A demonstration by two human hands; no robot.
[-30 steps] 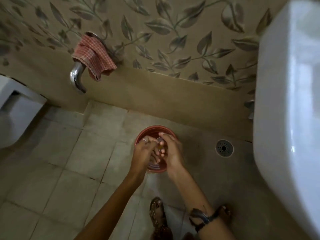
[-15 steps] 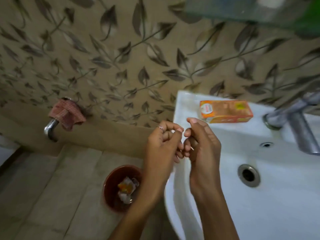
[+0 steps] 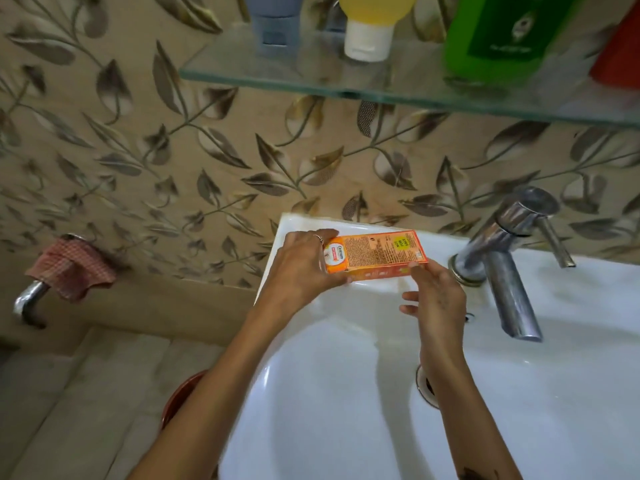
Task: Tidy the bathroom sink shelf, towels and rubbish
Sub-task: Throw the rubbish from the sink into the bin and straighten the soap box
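An orange box [image 3: 375,255] is seen lying flat on the back left corner of the white sink [image 3: 346,393], just left of the chrome tap [image 3: 502,268]. Its left end is gripped by the left hand [image 3: 301,268], fingers wrapped round it, while its right front corner is only touched by the right hand [image 3: 434,296], fingers loosely spread. Bottles are lined up on the glass shelf [image 3: 311,77] above. A red checked cloth [image 3: 71,268] is draped over a wall tap lower left
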